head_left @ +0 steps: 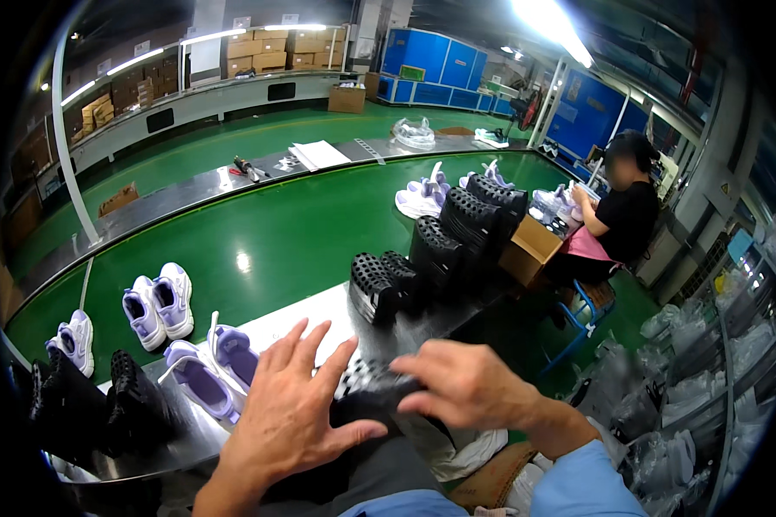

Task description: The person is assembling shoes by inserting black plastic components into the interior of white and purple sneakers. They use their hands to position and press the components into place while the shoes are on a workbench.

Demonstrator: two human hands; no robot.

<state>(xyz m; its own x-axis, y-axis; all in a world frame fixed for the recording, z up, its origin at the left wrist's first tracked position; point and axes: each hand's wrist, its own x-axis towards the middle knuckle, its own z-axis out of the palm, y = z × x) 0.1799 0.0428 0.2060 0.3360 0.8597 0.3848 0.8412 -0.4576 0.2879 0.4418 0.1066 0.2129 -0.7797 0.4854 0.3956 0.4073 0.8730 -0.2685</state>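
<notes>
My right hand (474,383) grips the end of a black perforated shoe-shaped block (366,385), held low in front of me and partly blurred. Fingers spread, my left hand (284,414) is open at the block's left side; whether its thumb touches the block I cannot tell. Just left of that hand, a pair of white-and-lilac sneakers (200,383) rests on the metal ledge (297,314). Similar black perforated blocks (377,289) stand along the ledge ahead, and others (136,398) stand at the far left.
More lilac sneakers (159,303) sit on the green belt (302,224). At the right, a seated person (625,211) handles shoes beside an open cardboard box (535,241). A rack with plastic-wrapped items (698,388) stands at my right. A screwdriver (246,165) lies on the far metal edge.
</notes>
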